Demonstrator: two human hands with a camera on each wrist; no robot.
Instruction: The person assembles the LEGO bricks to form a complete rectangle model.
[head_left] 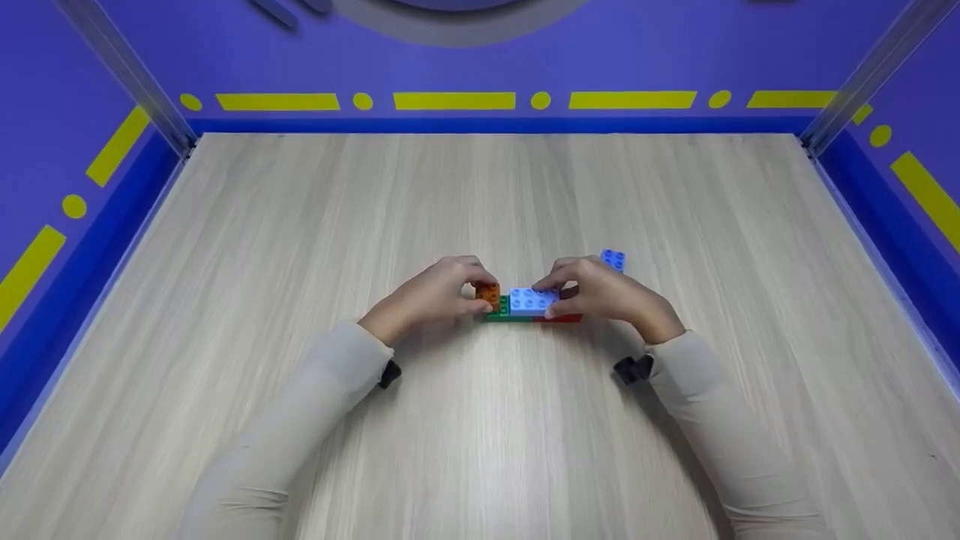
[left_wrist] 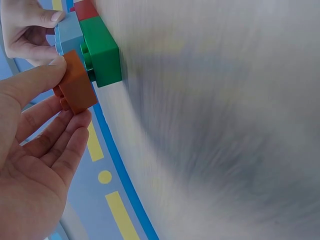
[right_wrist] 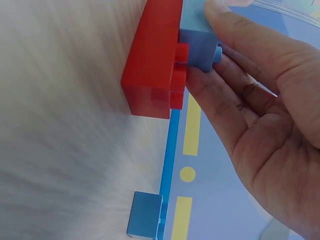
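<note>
A green brick [left_wrist: 102,52] and a red brick [right_wrist: 152,65] stand end to end on the table. Across their tops sits a light blue brick [head_left: 531,301], bridging the two. My right hand [head_left: 604,291] grips that light blue brick by its right end, thumb in front and fingers behind. An orange brick [left_wrist: 77,85] is pinched between the thumb and fingers of my left hand [head_left: 442,292]. It is over the green brick's left end, its lower face beside the green studs in the left wrist view; whether they touch, I cannot tell.
A smaller blue brick [right_wrist: 145,215] lies on the table behind my right hand. The wood-grain table [head_left: 480,435] is bordered at the back and sides by blue-purple panels [head_left: 480,67] with yellow marks. Dark wrist cameras [head_left: 632,370] hang beneath the sleeves.
</note>
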